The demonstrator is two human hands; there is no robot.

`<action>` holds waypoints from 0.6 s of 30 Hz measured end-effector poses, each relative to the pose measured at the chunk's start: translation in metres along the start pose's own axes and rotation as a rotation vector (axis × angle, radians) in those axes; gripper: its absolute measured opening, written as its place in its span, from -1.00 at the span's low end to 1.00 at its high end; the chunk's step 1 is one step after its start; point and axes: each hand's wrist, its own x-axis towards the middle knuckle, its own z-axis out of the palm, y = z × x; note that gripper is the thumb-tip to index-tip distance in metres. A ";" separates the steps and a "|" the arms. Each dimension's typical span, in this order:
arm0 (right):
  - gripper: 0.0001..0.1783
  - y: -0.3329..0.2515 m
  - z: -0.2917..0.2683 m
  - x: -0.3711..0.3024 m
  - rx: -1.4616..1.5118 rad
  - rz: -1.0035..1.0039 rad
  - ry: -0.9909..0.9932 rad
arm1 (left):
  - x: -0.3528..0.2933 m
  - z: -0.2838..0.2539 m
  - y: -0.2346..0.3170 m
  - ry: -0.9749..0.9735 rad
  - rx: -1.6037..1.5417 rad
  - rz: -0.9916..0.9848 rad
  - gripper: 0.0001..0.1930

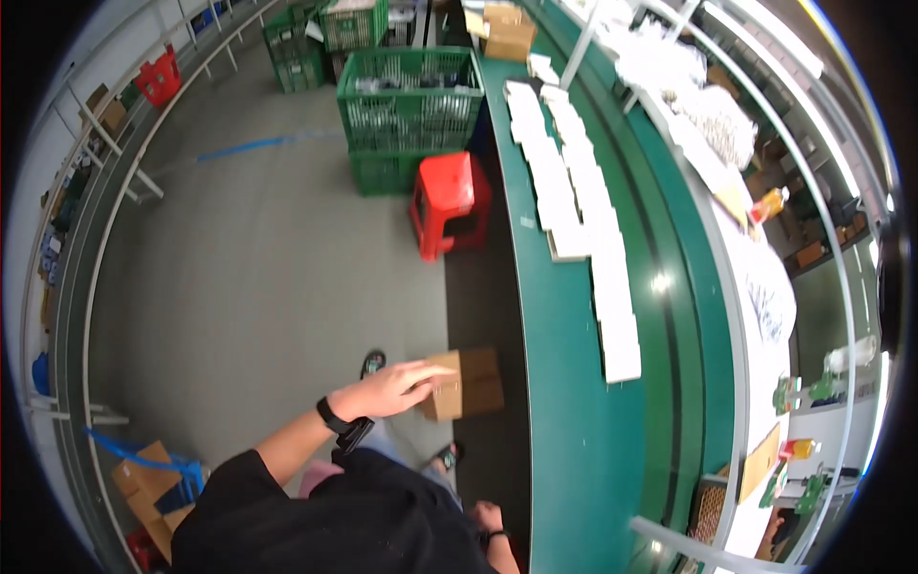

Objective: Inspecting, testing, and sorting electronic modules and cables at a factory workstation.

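Observation:
My left hand (397,387), with a black band on its wrist, reaches out at the lower middle, a little blurred. Its fingers are stretched out and overlap a brown cardboard box (478,383); whether they touch it I cannot tell. The box is low down, beside the edge of the long green table (583,450). My right hand (489,518) hangs lower, close to that edge, its fingers curled; anything inside them is hidden. Farther along the table lie two long rows of overlapping white flat pieces (612,287), running away from me.
A red plastic stool (445,196) stands left of the table, before stacked green crates (411,105). An open cardboard box (145,483) is at lower left. A white shelf (741,316) with bags and bottles runs along the right. A cardboard box (509,36) sits at the table's far end.

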 end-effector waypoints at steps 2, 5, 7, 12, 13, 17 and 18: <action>-0.72 0.000 0.014 0.019 -0.104 -0.031 0.044 | -0.062 0.018 -0.177 -0.059 0.779 -0.301 -0.62; -0.81 0.053 0.045 0.085 0.827 0.252 -0.063 | -0.107 0.000 -0.340 -0.896 0.630 -0.683 -0.66; -0.83 -0.047 0.072 0.078 0.587 0.130 -0.002 | -0.179 -0.046 -0.395 -0.613 0.056 -0.691 -0.62; -0.76 -0.266 0.107 0.083 0.119 -0.200 0.291 | -0.227 -0.125 -0.477 -0.540 0.327 -1.035 -0.61; -0.73 -0.294 0.108 0.085 0.029 -0.271 0.294 | -0.218 -0.140 -0.478 -0.361 0.111 -1.117 -0.63; -0.63 -0.410 0.128 0.109 -0.380 -0.439 0.237 | -0.199 -0.190 -0.495 0.144 -0.373 -1.234 -0.66; -0.63 -0.431 0.134 0.112 -0.388 -0.443 0.229 | -0.199 -0.198 -0.497 0.257 -0.413 -1.200 -0.68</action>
